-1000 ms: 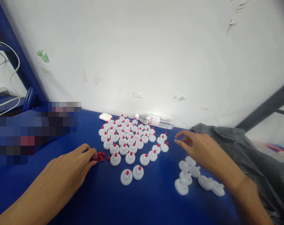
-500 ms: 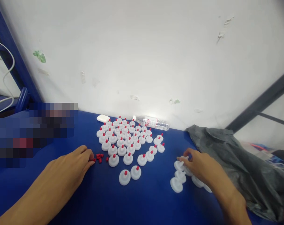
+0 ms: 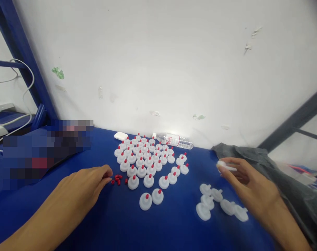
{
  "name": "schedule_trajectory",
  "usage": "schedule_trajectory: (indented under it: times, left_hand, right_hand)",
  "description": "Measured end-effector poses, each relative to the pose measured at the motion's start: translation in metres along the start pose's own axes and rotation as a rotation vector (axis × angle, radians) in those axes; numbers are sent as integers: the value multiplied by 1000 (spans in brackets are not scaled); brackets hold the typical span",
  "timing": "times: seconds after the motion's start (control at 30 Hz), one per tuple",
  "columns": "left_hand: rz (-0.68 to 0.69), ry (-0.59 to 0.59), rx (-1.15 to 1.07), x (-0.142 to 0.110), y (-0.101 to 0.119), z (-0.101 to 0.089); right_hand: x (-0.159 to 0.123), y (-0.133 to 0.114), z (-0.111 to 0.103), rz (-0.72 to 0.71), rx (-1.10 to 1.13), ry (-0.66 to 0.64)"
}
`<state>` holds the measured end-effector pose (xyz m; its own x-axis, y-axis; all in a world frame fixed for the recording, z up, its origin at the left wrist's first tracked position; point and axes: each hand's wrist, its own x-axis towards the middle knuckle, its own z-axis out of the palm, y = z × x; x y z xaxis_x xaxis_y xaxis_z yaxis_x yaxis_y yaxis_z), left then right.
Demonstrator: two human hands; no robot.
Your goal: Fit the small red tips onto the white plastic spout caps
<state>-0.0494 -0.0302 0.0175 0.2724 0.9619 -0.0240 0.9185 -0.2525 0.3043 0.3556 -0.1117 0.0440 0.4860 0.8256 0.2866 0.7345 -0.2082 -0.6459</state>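
Note:
My left hand (image 3: 95, 179) rests low over the blue table, thumb and forefinger closed in a pinch at a small red cap (image 3: 113, 182). Several more loose red caps (image 3: 118, 178) lie just right of its fingertips. Raised above the table on the right, my right hand (image 3: 242, 174) grips a white nozzle lid (image 3: 222, 164), partly covered by the fingers. Below and left of that hand lie several uncapped white nozzle lids (image 3: 203, 211). In the middle, many white nozzle lids with red tips (image 3: 148, 180) stand upright in a dense group.
A clear plastic bottle (image 3: 183, 142) lies against the wall behind the group, and a white rounded case (image 3: 121, 136) sits to its left. Dark grey sheeting (image 3: 281, 195) covers the table's right side. A blurred-out area (image 3: 46, 150) hides things at the far left.
My right hand has lifted a white nozzle lid up and away from the uncapped ones. My left hand stays by the red caps. The view has shifted slightly.

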Motion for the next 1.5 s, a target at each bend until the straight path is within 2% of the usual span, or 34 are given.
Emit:
schedule_trajectory:
  times: [0.1, 0.17, 0.3, 0.37, 0.4, 0.47, 0.6, 0.67, 0.83, 0.93, 1.07, 1.23, 1.4, 1.5]
  left_hand:
    - [-10, 68, -114, 0, 10, -7]
    - [55, 182, -209, -1, 16, -6]
    - [267, 410, -442, -8, 32, 5]
    - [363, 469, -538, -13, 39, 10]
    - [381, 486, -569, -15, 41, 13]
    - [364, 504, -595, -20, 43, 19]
    - [293, 402, -569, -28, 38, 30]
    - [276, 373, -564, -29, 36, 33]
    - [301, 418, -610, -27, 38, 36]
    - [322, 403, -633, -26, 40, 37]
    - [331, 397, -624, -25, 38, 37]
    - [321, 407, -608, -21, 34, 35]
    - [433, 506, -507, -22, 30, 41]
    - [419, 612, -394, -30, 21, 47]
  right_hand:
    - [-14, -20, 4, -105, 95, 45]
    - [-24, -40, 11, -208, 109, 17]
    - [-47, -79, 35, -432, 130, -154]
    - [-60, -91, 51, -543, 102, -269]
    - [-65, -94, 59, -583, 73, -306]
    - [-74, -96, 73, -697, 44, -299]
    - [-79, -95, 90, -848, -2, -317]
    - [-79, -95, 93, -860, -3, -319]
    - [-78, -93, 93, -852, -35, -296]
    - [-78, -94, 91, -872, -45, -288]
    - [-75, -98, 87, -882, -52, -217]
    - [-72, -103, 82, -932, 74, -117]
    - [-75, -109, 80, -981, 125, -10]
    - [-78, -113, 80, -964, 145, 2]
